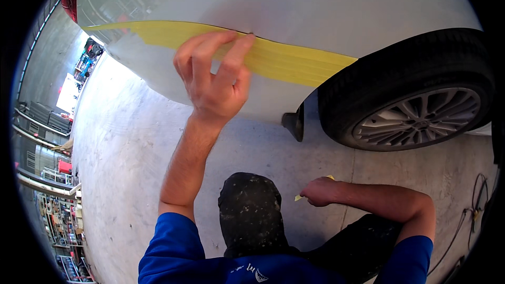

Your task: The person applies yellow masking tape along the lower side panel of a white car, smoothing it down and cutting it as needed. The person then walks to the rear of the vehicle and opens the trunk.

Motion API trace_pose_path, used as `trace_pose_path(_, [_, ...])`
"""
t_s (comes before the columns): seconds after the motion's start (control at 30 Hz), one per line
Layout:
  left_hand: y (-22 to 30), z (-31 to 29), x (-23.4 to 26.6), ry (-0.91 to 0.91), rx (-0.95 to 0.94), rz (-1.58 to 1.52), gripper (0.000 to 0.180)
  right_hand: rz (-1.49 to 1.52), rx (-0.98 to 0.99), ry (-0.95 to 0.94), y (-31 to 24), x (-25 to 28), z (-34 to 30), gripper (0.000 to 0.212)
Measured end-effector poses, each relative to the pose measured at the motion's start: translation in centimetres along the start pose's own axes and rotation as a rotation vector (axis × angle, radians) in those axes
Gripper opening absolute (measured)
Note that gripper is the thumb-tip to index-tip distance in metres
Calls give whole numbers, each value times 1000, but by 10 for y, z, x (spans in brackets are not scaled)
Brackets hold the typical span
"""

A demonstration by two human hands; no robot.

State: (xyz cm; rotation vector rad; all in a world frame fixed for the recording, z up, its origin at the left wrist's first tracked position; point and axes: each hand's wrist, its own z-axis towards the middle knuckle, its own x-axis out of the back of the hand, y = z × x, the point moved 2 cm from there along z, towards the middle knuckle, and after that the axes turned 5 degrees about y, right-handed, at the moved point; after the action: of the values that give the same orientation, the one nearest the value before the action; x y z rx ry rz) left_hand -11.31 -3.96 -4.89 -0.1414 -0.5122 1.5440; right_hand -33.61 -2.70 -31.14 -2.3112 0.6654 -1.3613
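Yellow masking tape (294, 63) runs in a wide band along the pale car body (336, 5), just under a curved dark seam, and ends at the wheel arch. My left hand (216, 81) is raised to it with bent, parted fingers. Two of its fingertips touch the tape's upper edge at the seam, and I see nothing held in it. Low on the right, away from the car body, my right hand (318, 191) is closed around a piece of yellow masking tape (298, 198). Only small bits of that piece stick out on either side of the fist.
A black tyre with a spoked wheel (421, 118) stands to the right, a dark mud flap (294, 124) beside it. My dark, spotted knee (250, 210) is below the car. Cables (473, 210) lie on the concrete floor at far right; stocked shelves (58, 221) line the left.
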Motion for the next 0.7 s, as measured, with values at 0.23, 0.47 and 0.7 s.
trace_pose_path(0.23, [0, 9, 1, -40, -127, -60, 46, -2, -4, 3, 4, 0, 2, 24])
trace_pose_path(0.47, [-52, 10, 29, -120, -98, 231, 43, 34, 16, -21, 8, 13, -4, 29])
trace_pose_path(0.7, [14, -70, 68, -544, 55, -477, 51, 776, -67, 217, 19, 81, -126, 41])
